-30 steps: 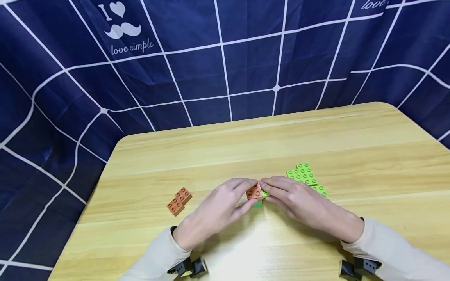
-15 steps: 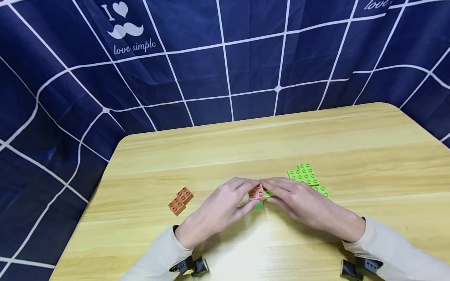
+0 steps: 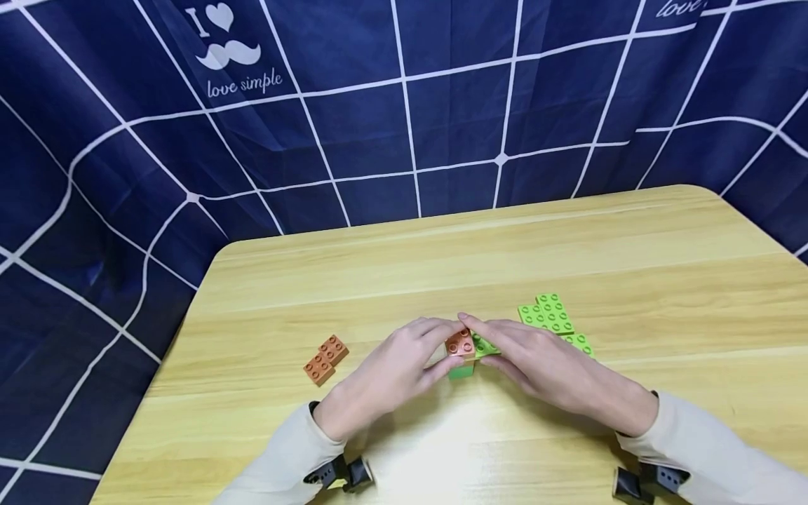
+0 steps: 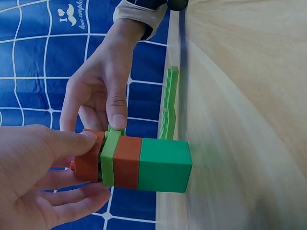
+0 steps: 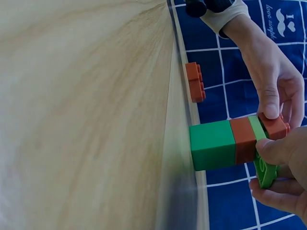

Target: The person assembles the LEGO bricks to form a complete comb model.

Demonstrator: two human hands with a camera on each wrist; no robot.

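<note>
One brick stack: left hand pinches top orange brick, right hand pinches light-green plate beneath. Right index finger just lifted; joint probably unseated.

The head view is bright and quite sharp. The pale yellow table of wood grain carries a white glare at its near middle part, and soft shadows lie below the bare left hand and the bare right hand. Both wrist views are dimmer; there the nearest table surface is smeared, while the stack of green and orange plastic blocks looks clear.
</note>
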